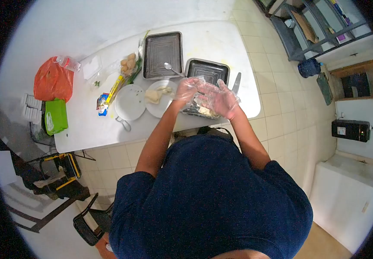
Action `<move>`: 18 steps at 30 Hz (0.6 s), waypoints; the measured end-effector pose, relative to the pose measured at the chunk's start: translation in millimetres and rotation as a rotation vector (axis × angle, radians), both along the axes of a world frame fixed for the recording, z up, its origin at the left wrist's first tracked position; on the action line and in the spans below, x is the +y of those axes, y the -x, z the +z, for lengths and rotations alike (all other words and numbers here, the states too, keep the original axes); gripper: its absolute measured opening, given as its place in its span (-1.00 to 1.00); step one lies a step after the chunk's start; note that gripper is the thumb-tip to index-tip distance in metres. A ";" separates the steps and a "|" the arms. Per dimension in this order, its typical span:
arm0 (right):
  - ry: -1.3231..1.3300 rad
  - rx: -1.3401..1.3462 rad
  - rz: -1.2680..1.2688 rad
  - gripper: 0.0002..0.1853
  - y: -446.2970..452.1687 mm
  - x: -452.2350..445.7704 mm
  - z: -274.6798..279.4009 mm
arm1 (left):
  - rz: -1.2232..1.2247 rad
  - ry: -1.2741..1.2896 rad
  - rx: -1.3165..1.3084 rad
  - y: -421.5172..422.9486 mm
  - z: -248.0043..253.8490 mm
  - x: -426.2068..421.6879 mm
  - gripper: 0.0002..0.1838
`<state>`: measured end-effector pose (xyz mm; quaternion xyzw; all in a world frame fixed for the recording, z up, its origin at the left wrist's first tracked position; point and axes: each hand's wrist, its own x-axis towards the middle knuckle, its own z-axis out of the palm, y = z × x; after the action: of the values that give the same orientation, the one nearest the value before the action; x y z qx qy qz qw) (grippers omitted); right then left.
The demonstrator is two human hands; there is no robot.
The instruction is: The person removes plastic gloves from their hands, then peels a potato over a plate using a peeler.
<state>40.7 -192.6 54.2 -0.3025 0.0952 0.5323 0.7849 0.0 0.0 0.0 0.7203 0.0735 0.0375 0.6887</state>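
Both of my hands wear thin clear plastic gloves and are close together above the table's near edge. My left hand (187,89) has its fingers curled against loose, shiny plastic of a glove, beside the fingers of the other hand. My right hand (227,102) is open, thumb raised and fingers stretched to the left. Below them is a dark container of pale, chunky food (206,112), partly hidden by the hands. Just beyond lies a small black baking tray (214,67). A white plate (154,110) holding pale pieces of food (154,96) is left of my left hand.
Across the white table (96,134) are a large baking tray (162,56), a spoon (173,69), a knife (237,83), another plate (129,102), a bag of eggs (128,64), a yellow box (116,87) and an orange bag (53,80). A chair (92,220) stands behind left.
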 end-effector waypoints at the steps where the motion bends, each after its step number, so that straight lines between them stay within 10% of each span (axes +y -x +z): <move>1: 0.002 0.001 0.006 -0.25 -0.5 0.0 -0.2 | 0.013 0.018 0.007 -0.9 -5.8 -0.4 -0.77; 18: -0.133 -0.150 -0.021 -0.23 15.1 9.0 7.9 | 0.200 -0.175 -0.047 -13.1 -1.7 8.3 -0.76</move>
<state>25.6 -183.6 62.1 -0.2878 0.0036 0.5050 0.8137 13.1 8.3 -1.7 0.7655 0.1251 0.1292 0.6178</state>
